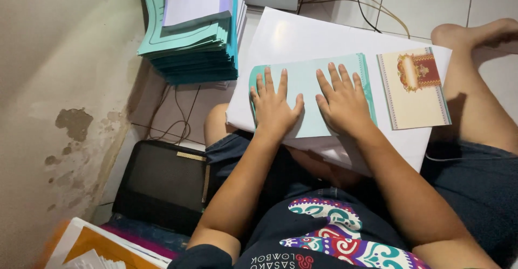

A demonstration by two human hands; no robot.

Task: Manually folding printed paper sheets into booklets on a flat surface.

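A: Pressing the teal card (308, 94) flat on the white board (302, 34) across the lap. Left hand (274, 107) and right hand (343, 103) both lie palm-down on it, fingers spread wide, gripping nothing.

B: Crease tip: keep edges aligned, press evenly outward from the middle. The cream ornate card (413, 88) sits just beside it on the right; the teal stack (191, 32) is well apart, upper left.

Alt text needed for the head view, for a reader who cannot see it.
Both hands, left hand and right hand, press flat on a teal card lying on a white board across the person's lap. A cream ornamented card lies beside it; a teal card stack sits nearby.
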